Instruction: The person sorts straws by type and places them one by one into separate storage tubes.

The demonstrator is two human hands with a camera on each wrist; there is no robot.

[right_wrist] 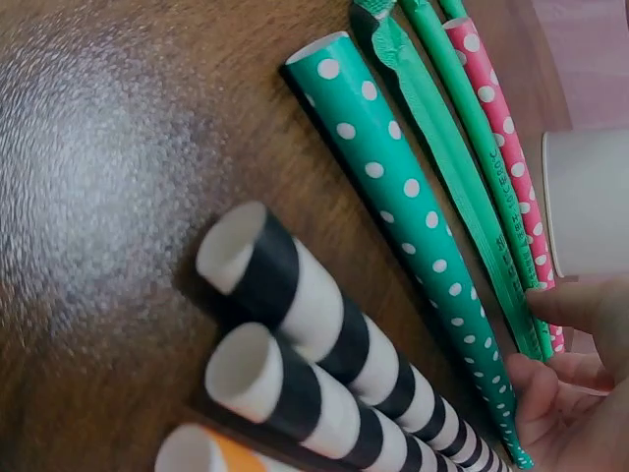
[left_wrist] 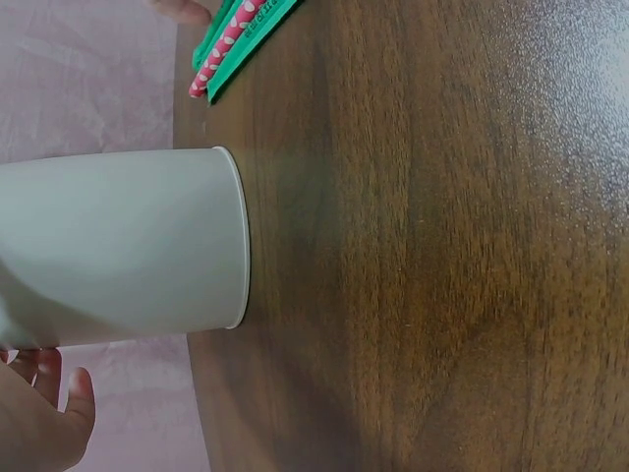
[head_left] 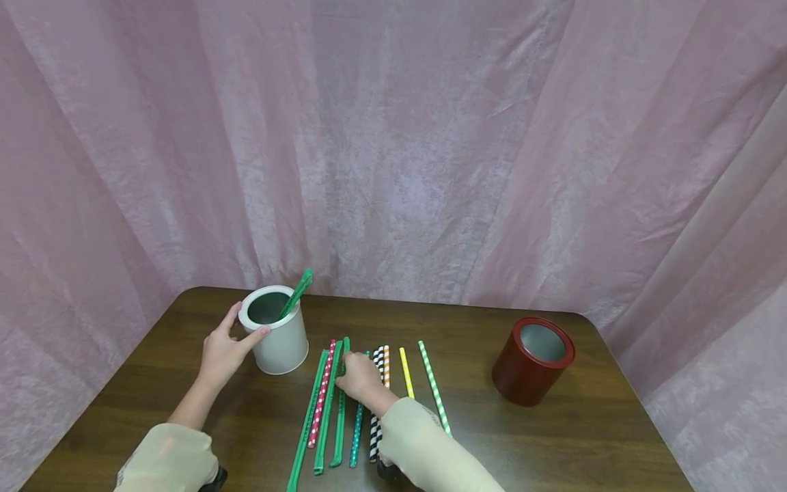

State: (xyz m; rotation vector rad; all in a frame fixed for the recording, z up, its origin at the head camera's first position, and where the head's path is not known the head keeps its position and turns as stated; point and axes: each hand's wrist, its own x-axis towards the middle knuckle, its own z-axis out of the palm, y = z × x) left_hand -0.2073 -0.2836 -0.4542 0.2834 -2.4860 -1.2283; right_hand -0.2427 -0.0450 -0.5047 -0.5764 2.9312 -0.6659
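A white cup (head_left: 279, 345) stands at the table's back left with a green wrapped straw (head_left: 298, 292) leaning out of it. My left hand (head_left: 249, 321) grips this cup from its left, thumb on the rim; in the left wrist view the white cup (left_wrist: 128, 246) fills the left side and the left hand (left_wrist: 49, 413) shows at the bottom corner. My right hand (head_left: 342, 372) lies over a row of straws and pinches a green wrapped straw (head_left: 340, 403). The right wrist view shows my right hand (right_wrist: 550, 344) at that green wrapped straw (right_wrist: 462, 167).
The row holds a pink dotted straw (head_left: 322, 393), a teal dotted straw (right_wrist: 413, 187), black-and-white striped straws (right_wrist: 324, 344), an orange striped one (head_left: 386, 365), a yellow one (head_left: 406, 372) and a green striped one (head_left: 434, 386). A red cup (head_left: 533, 359) stands at the right. Pink curtains surround the table.
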